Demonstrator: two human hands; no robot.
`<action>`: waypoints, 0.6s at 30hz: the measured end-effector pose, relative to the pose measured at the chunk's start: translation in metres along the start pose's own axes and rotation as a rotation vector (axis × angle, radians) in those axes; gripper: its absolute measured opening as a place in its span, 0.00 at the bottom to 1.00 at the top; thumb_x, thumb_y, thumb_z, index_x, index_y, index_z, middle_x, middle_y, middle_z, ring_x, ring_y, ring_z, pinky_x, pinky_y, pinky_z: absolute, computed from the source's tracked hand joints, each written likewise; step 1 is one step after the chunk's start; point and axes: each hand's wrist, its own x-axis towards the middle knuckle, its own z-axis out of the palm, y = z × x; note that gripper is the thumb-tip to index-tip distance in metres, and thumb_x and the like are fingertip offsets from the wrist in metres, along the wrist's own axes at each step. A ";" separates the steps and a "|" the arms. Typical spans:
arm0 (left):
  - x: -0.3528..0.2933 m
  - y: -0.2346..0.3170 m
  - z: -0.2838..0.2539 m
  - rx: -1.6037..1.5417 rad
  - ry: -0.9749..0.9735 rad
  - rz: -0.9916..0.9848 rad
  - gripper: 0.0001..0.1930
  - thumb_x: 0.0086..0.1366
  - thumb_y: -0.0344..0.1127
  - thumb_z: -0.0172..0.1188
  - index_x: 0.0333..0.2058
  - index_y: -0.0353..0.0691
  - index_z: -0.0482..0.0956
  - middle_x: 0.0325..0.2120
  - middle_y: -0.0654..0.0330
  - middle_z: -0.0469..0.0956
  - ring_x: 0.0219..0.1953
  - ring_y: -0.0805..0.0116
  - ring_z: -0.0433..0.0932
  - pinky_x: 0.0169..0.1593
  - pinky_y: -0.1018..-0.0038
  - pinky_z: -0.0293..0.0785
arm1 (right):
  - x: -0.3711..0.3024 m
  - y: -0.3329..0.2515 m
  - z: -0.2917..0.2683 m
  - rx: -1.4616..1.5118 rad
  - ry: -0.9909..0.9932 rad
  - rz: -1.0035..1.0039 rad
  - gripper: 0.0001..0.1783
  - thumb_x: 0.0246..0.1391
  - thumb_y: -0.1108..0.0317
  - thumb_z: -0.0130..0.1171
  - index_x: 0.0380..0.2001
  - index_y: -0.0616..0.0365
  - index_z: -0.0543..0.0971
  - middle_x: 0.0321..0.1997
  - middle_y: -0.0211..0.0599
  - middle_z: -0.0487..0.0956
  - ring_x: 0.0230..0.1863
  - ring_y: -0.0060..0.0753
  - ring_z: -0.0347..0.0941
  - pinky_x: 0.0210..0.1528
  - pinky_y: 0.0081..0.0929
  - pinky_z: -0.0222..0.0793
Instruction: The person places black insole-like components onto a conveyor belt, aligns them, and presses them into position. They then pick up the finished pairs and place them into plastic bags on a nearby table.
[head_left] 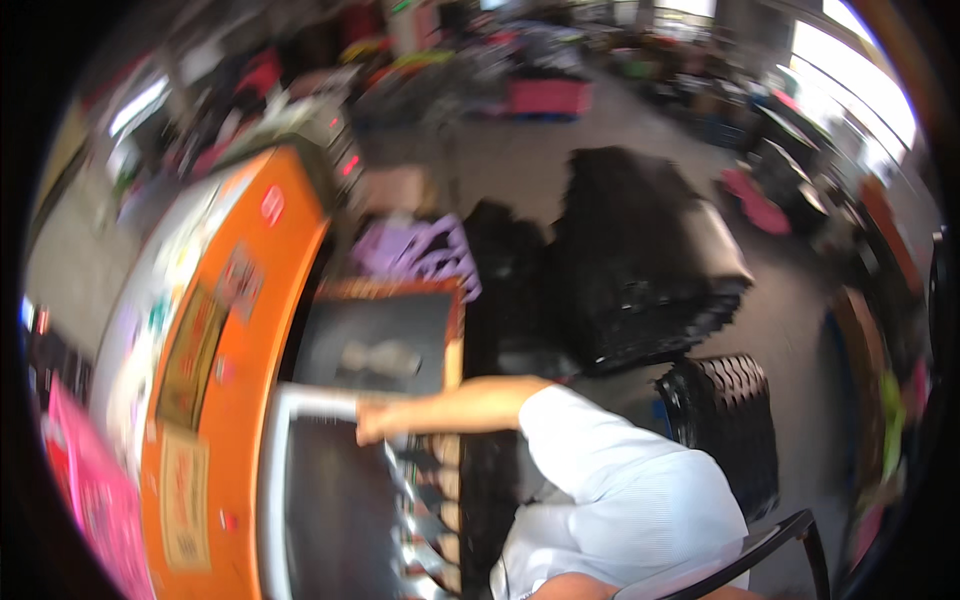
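A bare forearm in a white short sleeve, apparently my right, stretches leftward from the lower right. At its end my right hand (375, 421) is at the corner of a white frame (325, 402) around a dark flat panel (335, 500). Motion blur smears the fingers, so their grip is unclear. Beside the panel, several shiny dark pieces (425, 525) lie in a row along a light wooden edge. A patch of bare skin shows at the lower edge, but my left hand is not in view.
Left of the frame stands an orange machine (265, 290) with labels. Beyond lie a dark board (375, 325) with a wooden rim and purple cut-out material (420, 250). A big black stack (640, 250) and a smaller black pile (725, 430) stand to the right. Pink material (95, 495) is far left.
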 end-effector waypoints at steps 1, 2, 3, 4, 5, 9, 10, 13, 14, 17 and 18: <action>-0.001 -0.005 -0.035 -0.017 0.066 -0.020 0.22 0.70 0.45 0.66 0.53 0.33 0.82 0.46 0.52 0.84 0.47 0.62 0.83 0.57 0.66 0.75 | 0.010 -0.004 -0.005 -0.006 0.020 -0.111 0.28 0.46 0.62 0.74 0.50 0.62 0.81 0.29 0.39 0.82 0.32 0.32 0.80 0.33 0.37 0.77; 0.004 -0.010 -0.068 -0.027 0.119 -0.020 0.22 0.70 0.45 0.66 0.53 0.33 0.82 0.46 0.52 0.85 0.47 0.62 0.83 0.57 0.66 0.76 | 0.021 -0.010 -0.010 -0.007 0.044 -0.200 0.26 0.45 0.61 0.74 0.47 0.62 0.82 0.26 0.37 0.81 0.29 0.30 0.78 0.31 0.36 0.76; 0.003 -0.015 -0.100 -0.007 0.171 -0.008 0.22 0.70 0.46 0.66 0.52 0.33 0.82 0.46 0.52 0.85 0.47 0.62 0.83 0.57 0.66 0.76 | 0.031 -0.024 -0.004 -0.026 0.069 -0.236 0.25 0.44 0.59 0.74 0.44 0.62 0.83 0.22 0.35 0.79 0.26 0.28 0.77 0.29 0.35 0.75; 0.011 -0.022 -0.115 0.308 0.245 0.056 0.19 0.70 0.47 0.67 0.42 0.33 0.84 0.37 0.55 0.84 0.38 0.67 0.82 0.45 0.69 0.78 | 0.038 -0.036 0.003 -0.065 0.114 -0.087 0.23 0.45 0.57 0.73 0.41 0.61 0.83 0.28 0.43 0.83 0.28 0.36 0.81 0.35 0.42 0.79; 0.026 -0.028 -0.116 0.224 0.244 0.181 0.18 0.69 0.47 0.68 0.31 0.34 0.83 0.29 0.57 0.81 0.31 0.68 0.77 0.36 0.68 0.75 | 0.044 -0.051 0.018 -0.339 0.346 -0.065 0.23 0.47 0.56 0.74 0.39 0.62 0.83 0.39 0.50 0.86 0.41 0.44 0.84 0.42 0.47 0.81; 0.041 -0.038 -0.101 0.359 0.326 0.043 0.24 0.64 0.46 0.73 0.20 0.32 0.77 0.19 0.62 0.74 0.25 0.69 0.69 0.32 0.61 0.68 | 0.023 -0.039 0.055 -0.622 0.413 -0.681 0.27 0.62 0.54 0.62 0.56 0.64 0.78 0.67 0.50 0.74 0.71 0.50 0.65 0.70 0.47 0.61; 0.045 -0.034 -0.095 0.558 0.432 0.065 0.22 0.66 0.46 0.70 0.25 0.29 0.83 0.20 0.46 0.82 0.23 0.58 0.80 0.32 0.58 0.75 | 0.020 -0.035 0.065 -0.598 0.410 -0.802 0.27 0.63 0.55 0.61 0.57 0.64 0.78 0.67 0.48 0.74 0.70 0.50 0.65 0.70 0.47 0.61; 0.036 -0.016 -0.091 0.614 0.409 -0.015 0.24 0.64 0.50 0.70 0.29 0.28 0.83 0.26 0.40 0.84 0.31 0.48 0.84 0.40 0.56 0.77 | 0.023 -0.025 0.078 -0.574 0.421 -0.868 0.24 0.66 0.58 0.60 0.58 0.61 0.78 0.66 0.43 0.75 0.70 0.47 0.67 0.70 0.45 0.61; 0.026 -0.012 -0.094 0.587 0.397 -0.011 0.24 0.65 0.51 0.70 0.31 0.29 0.83 0.27 0.41 0.84 0.32 0.48 0.85 0.41 0.57 0.76 | 0.025 -0.022 0.080 -0.591 0.390 -0.862 0.24 0.66 0.59 0.60 0.59 0.62 0.78 0.66 0.43 0.75 0.70 0.47 0.67 0.70 0.44 0.62; -0.012 -0.014 -0.097 0.435 0.493 0.230 0.23 0.70 0.50 0.66 0.35 0.29 0.81 0.24 0.50 0.81 0.27 0.61 0.77 0.37 0.60 0.74 | 0.028 -0.022 0.081 -0.590 0.402 -0.867 0.24 0.65 0.60 0.60 0.59 0.62 0.78 0.66 0.42 0.75 0.69 0.46 0.67 0.69 0.44 0.63; -0.034 -0.024 -0.098 0.458 0.575 0.184 0.23 0.70 0.52 0.65 0.40 0.31 0.81 0.28 0.47 0.84 0.33 0.52 0.84 0.41 0.58 0.77 | 0.028 -0.023 0.081 -0.589 0.374 -0.825 0.23 0.65 0.61 0.61 0.59 0.61 0.79 0.66 0.42 0.76 0.69 0.47 0.67 0.69 0.44 0.64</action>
